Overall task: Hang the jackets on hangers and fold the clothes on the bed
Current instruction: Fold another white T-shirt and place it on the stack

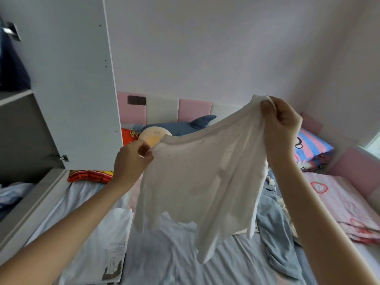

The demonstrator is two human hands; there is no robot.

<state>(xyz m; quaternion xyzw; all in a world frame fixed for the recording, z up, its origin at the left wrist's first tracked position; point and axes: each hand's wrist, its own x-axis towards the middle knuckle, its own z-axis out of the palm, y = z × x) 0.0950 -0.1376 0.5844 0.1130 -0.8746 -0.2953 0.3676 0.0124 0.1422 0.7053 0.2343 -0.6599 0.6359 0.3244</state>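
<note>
A white garment (205, 182) hangs in the air above the bed (174, 254), stretched between both hands. My left hand (131, 159) pinches its lower left corner. My right hand (281, 128) grips the upper right corner, held higher, so the top edge slopes up to the right. The cloth falls in loose folds and its ragged lower edge ends above the grey-blue sheet. A folded white garment with a print (102, 249) lies on the bed at the lower left. A crumpled blue-grey garment (275, 227) lies to the right, partly behind the white one.
An open white wardrobe door (70, 79) stands at the left, with shelves and dark clothes (12, 66) beyond it. A blue shark plush (185, 125), a red cushion (90, 175) and striped pillows (312, 147) lie near the pink headboard (194, 110). A pink quilt (345, 206) covers the right side.
</note>
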